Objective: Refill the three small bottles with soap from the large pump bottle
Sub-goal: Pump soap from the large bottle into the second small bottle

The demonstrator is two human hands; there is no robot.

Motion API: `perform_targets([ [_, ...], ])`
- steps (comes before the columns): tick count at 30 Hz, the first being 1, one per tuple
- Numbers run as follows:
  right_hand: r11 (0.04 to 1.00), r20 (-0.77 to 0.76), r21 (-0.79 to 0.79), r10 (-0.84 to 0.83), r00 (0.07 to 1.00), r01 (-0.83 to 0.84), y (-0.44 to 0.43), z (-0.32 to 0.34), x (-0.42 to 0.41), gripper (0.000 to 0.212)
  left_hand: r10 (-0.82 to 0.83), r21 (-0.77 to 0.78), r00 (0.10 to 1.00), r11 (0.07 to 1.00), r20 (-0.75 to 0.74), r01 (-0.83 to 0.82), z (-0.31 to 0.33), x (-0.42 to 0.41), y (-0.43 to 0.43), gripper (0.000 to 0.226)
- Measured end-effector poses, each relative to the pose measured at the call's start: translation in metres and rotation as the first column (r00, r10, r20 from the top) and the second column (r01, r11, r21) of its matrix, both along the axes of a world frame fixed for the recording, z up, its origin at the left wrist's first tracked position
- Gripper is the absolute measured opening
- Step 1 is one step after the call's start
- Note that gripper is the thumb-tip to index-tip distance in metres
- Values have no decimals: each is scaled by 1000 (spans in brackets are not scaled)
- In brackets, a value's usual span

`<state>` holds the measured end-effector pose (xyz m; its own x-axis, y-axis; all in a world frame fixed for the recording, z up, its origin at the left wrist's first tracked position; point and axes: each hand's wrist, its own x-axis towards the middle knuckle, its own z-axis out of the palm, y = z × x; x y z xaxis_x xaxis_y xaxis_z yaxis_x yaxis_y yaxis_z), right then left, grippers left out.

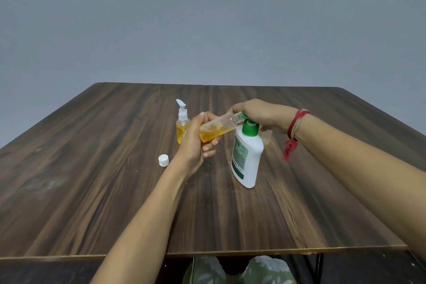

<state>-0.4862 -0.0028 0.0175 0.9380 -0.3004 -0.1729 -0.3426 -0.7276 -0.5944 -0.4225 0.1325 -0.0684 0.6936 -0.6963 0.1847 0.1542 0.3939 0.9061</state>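
The large white pump bottle (pixel 247 159) with a green pump stands upright on the table, right of centre. My right hand (pixel 260 115) lies over its pump head. My left hand (pixel 196 143) holds a small clear bottle (pixel 219 128) tilted, partly filled with orange soap, its open neck at the pump's spout. Behind my left hand stands a second small bottle (pixel 182 128), full of orange soap, with a white pump top. A third small clear bottle (pixel 266 138) is mostly hidden behind the large bottle and my right hand. A loose white cap (pixel 163 160) lies to the left.
A dark wood-grain table (pixel 92 180) reaches to a grey wall. Its near edge runs across the bottom, with patterned fabric on my knees (pixel 239 270) below. A red thread band (pixel 294 131) is tied round my right wrist.
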Motion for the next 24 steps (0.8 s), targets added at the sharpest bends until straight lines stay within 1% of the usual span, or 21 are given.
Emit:
perform_targets([
  [2,1000,-15,-22,13,1000,-13,-1,4,1,28,-12,6,1000,1000,-7,12,0,-1,0,46],
  [4,1000,-17,-5,24,1000,-24,-2,6,3,29,-18,0,1000,1000,-4,18,0,-2,0,47],
  [9,1000,-24,-17,2,1000,-2,-5,-3,4,31,-5,15,1000,1000,9,5,0,-1,1,47],
  [14,1000,12,22,-16,1000,15,-6,-2,5,30,-12,8,1000,1000,25,12,0,-3,1,44],
  [17,1000,5,-5,-2,1000,2,-3,0,3,28,-14,17,999,1000,37,13,0,-3,2,43],
  [19,1000,20,-6,17,1000,-17,-2,5,2,29,-31,8,998,999,46,31,-1,-2,0,42],
  [22,999,44,48,5,999,-7,-3,1,2,32,-33,7,997,999,73,32,-3,0,1,42],
  [24,1000,38,28,-2,999,1,-1,-1,2,33,-29,11,997,1000,72,29,-3,0,3,42],
])
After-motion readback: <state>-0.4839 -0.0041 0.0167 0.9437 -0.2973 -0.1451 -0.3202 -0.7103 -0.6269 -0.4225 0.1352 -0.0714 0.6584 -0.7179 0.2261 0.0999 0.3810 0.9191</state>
